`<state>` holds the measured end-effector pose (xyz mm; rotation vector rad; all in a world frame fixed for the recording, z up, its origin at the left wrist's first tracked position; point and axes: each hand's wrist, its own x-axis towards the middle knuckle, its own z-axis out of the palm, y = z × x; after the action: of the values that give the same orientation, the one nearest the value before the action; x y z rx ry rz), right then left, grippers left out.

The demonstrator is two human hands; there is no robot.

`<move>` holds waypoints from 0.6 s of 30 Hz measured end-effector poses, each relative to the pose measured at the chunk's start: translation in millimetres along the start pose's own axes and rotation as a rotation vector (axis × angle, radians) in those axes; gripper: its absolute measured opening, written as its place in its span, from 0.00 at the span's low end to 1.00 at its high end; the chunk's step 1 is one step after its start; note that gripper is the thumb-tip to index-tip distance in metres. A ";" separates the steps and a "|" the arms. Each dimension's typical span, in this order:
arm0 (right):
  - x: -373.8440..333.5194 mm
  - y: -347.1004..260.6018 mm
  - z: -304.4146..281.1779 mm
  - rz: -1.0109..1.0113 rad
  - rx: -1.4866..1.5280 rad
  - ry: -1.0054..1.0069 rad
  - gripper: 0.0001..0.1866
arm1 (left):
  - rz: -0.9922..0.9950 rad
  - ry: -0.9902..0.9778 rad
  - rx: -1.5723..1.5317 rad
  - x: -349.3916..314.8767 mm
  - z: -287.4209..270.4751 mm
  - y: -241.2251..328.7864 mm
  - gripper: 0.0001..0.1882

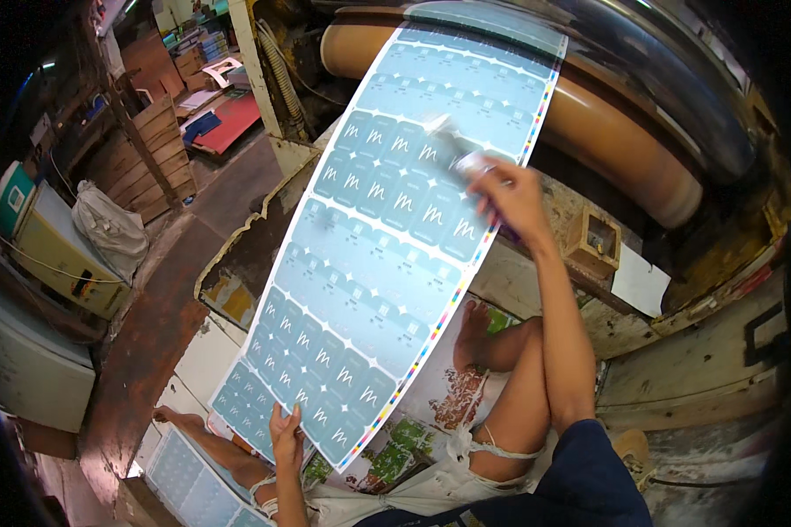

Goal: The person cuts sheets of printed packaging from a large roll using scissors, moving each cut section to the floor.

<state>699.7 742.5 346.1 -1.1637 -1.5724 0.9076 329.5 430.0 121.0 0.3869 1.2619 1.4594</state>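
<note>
A long printed sheet (pixel 369 263) in pale blue and teal slopes from the rollers at the top down toward my lap. Its lower edge is pinched by my left hand (pixel 286 436), thumb on the face and the other fingers partly hidden underneath. My right hand (pixel 511 200) is closed around a brush (pixel 455 147), its pale tip over the upper middle of the sheet. Motion blurs the brush, and I cannot tell whether it touches the surface. The sheet's far end lies against a brown roller (pixel 624 145) beneath a shiny dark cylinder (pixel 677 61).
Another printed sheet (pixel 193 487) lies at lower left beside my leg. A small wooden box (pixel 593 239) and a white paper (pixel 640 285) sit on the ledge at right. Metal machine panels (pixel 703 378) stand close on the right. A grey cloth bag (pixel 110 230) hangs at far left.
</note>
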 end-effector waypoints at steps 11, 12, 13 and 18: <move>-9.5 62.3 -65.2 -0.121 0.215 0.733 0.20 | 0.027 0.000 0.034 -32.0 -97.3 -12.2 0.29; -11.7 61.0 -63.2 -0.092 0.177 0.689 0.20 | 0.034 0.011 0.012 -39.6 -95.7 -9.4 0.28; -12.3 62.4 -61.2 -0.089 0.180 0.688 0.20 | 0.041 0.022 -0.011 -44.5 -95.3 -7.8 0.27; 3.5 76.6 -64.2 -0.039 0.094 0.511 0.20 | 0.043 -0.054 0.057 -57.2 -120.3 -3.5 0.27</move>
<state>780.9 768.5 293.9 -1.1793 -1.1205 0.5890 254.9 322.7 95.1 0.4912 1.2613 1.4420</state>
